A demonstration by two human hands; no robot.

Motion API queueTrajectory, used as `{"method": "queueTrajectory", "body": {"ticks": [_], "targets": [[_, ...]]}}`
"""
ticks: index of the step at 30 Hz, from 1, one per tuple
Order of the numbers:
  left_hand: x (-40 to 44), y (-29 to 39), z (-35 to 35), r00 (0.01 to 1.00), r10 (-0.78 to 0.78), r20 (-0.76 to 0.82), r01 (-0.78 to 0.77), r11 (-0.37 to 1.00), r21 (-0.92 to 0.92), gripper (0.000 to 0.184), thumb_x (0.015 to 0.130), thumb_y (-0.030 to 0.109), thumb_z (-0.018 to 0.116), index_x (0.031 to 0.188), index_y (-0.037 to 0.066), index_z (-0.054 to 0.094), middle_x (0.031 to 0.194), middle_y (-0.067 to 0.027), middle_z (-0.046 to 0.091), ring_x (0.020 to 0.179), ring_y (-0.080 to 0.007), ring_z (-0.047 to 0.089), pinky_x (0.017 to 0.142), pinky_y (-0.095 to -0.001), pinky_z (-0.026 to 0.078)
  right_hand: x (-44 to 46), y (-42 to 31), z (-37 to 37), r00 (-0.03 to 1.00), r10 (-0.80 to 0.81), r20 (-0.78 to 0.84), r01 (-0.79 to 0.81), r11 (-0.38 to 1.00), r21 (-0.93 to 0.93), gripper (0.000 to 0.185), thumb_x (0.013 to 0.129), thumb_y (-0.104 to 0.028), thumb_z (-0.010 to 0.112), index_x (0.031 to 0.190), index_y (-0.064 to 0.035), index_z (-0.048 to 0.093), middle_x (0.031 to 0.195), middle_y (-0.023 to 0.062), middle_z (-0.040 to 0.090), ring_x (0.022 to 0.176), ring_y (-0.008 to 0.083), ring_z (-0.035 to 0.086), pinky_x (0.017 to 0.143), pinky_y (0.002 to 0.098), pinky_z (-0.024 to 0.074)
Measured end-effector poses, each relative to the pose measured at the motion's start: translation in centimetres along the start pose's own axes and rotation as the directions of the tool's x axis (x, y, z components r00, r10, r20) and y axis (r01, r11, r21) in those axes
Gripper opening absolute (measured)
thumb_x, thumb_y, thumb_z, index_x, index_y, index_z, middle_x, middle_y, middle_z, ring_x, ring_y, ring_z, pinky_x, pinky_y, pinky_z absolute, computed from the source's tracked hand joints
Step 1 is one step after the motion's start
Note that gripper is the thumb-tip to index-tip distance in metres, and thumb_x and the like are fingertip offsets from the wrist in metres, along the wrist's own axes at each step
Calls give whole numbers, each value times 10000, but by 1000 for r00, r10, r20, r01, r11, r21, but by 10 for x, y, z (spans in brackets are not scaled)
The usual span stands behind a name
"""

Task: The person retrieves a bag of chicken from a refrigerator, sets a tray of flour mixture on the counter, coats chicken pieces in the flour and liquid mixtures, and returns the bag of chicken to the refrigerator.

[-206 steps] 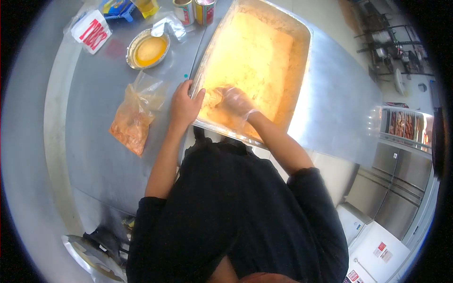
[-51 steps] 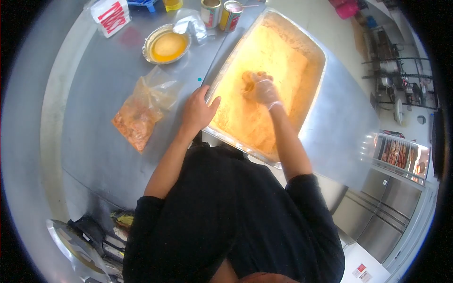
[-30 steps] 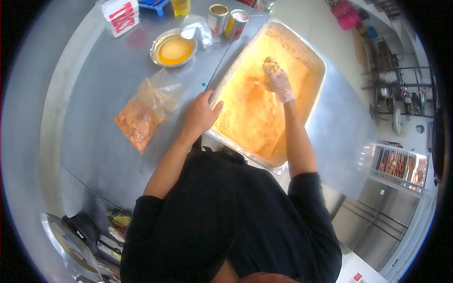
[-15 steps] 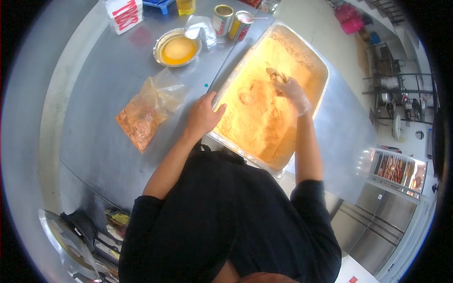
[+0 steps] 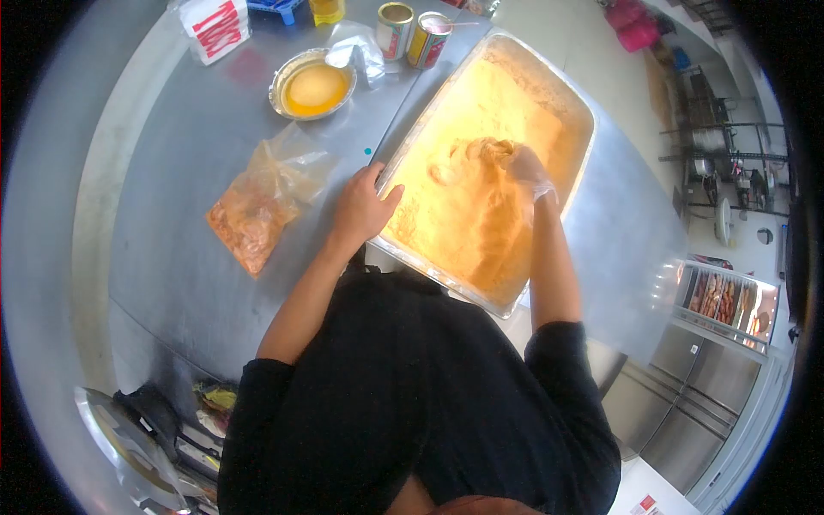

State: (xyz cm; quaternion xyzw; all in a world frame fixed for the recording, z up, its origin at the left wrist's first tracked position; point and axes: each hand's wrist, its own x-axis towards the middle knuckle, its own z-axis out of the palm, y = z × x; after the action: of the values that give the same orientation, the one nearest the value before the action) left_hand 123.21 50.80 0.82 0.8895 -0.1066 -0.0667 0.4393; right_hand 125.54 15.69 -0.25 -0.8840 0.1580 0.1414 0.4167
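A deep metal tray (image 5: 440, 276) holds a thick layer of orange-yellow breading flour (image 5: 468, 223). Its near left rim is gripped by my left hand (image 5: 365, 206), thumb inside the wall and fingers outside. Inside the tray, my right hand (image 5: 525, 170) wears a clear plastic glove and is closed on a lumpy, flour-coated piece of food (image 5: 493, 153). What lies under the coating cannot be made out. Another coated lump (image 5: 443, 170) sits half-buried just left of that piece.
Left of the tray, a plastic bag of raw-looking meat (image 5: 251, 213) lies on the metal table (image 5: 172, 180). Beyond it stand a bowl of yellow liquid (image 5: 313, 87), a crumpled clear bag (image 5: 359, 53), two open cans (image 5: 427, 41) and a red-lettered white bag (image 5: 215, 30).
My right hand has moved slightly left and toward me in the flour, with the coated piece in its fingers. My left hand stays on the rim. The view has shifted slightly.
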Motion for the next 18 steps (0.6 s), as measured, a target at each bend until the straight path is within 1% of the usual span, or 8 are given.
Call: {"method": "queueTrajectory", "body": {"ticks": [2, 3, 6, 9, 12, 15, 18], "targets": [[1, 9, -9, 997, -43, 63, 45, 999, -29, 565, 862, 286, 755, 1257, -85, 597, 1240, -297, 645, 1155, -443, 620, 1013, -459, 487, 1, 0, -3, 1000, -17, -17, 14, 987, -158, 331, 944, -272, 707, 1177, -39, 732, 967, 37, 723, 858, 123, 616, 750, 294, 495], [1, 8, -8, 998, -41, 50, 42, 999, -22, 568, 863, 289, 755, 1261, -84, 596, 1247, -297, 642, 1161, -441, 617, 1019, -459, 483, 1, 0, -4, 999, -26, -26, 19, 972, -236, 323, 947, -268, 706, 1170, -36, 736, 945, 40, 725, 857, 118, 622, 753, 292, 499], [0, 8, -7, 999, -43, 33, 43, 999, -5, 578, 864, 296, 756, 1271, -79, 591, 1266, -299, 632, 1178, -437, 609, 1034, -458, 474, 4, 10, -6, 998, 17, -63, -21, 998, -65, 324, 945, -255, 706, 1161, -15, 729, 923, 39, 731, 828, 125, 644, 737, 287, 507], [0, 10, -8, 998, -51, 36, 51, 999, 3, 582, 864, 299, 756, 1272, -80, 590, 1273, -302, 626, 1184, -435, 605, 1036, -457, 471, 1, 7, 0, 992, 79, -98, -55, 973, 223, 267, 902, -280, 756, 977, -24, 743, 778, 66, 705, 727, 158, 628, 652, 338, 497], [0, 8, -5, 999, -42, 26, 42, 999, 2, 576, 866, 297, 754, 1268, -81, 591, 1264, -300, 630, 1179, -436, 608, 1027, -457, 476, 12, 23, 22, 984, -35, -175, 72, 976, 207, 228, 860, -237, 799, 937, -33, 730, 739, 46, 669, 684, 140, 585, 622, 327, 486], [1, 9, -8, 998, -44, 42, 44, 999, -2, 563, 868, 293, 752, 1265, -75, 596, 1249, -295, 639, 1166, -435, 616, 1014, -457, 483, 24, 32, 36, 963, -15, -271, 59, 986, 155, 252, 824, -212, 829, 937, -20, 711, 771, 28, 670, 680, 127, 566, 628, 309, 482], [0, 10, -10, 999, -40, 34, 40, 999, -6, 547, 869, 289, 751, 1256, -68, 603, 1234, -288, 648, 1153, -434, 622, 1004, -456, 489, 10, -1, 29, 962, -53, -266, 92, 987, 135, 239, 824, -182, 808, 971, -17, 717, 787, 29, 675, 685, 122, 567, 634, 300, 479]]}}
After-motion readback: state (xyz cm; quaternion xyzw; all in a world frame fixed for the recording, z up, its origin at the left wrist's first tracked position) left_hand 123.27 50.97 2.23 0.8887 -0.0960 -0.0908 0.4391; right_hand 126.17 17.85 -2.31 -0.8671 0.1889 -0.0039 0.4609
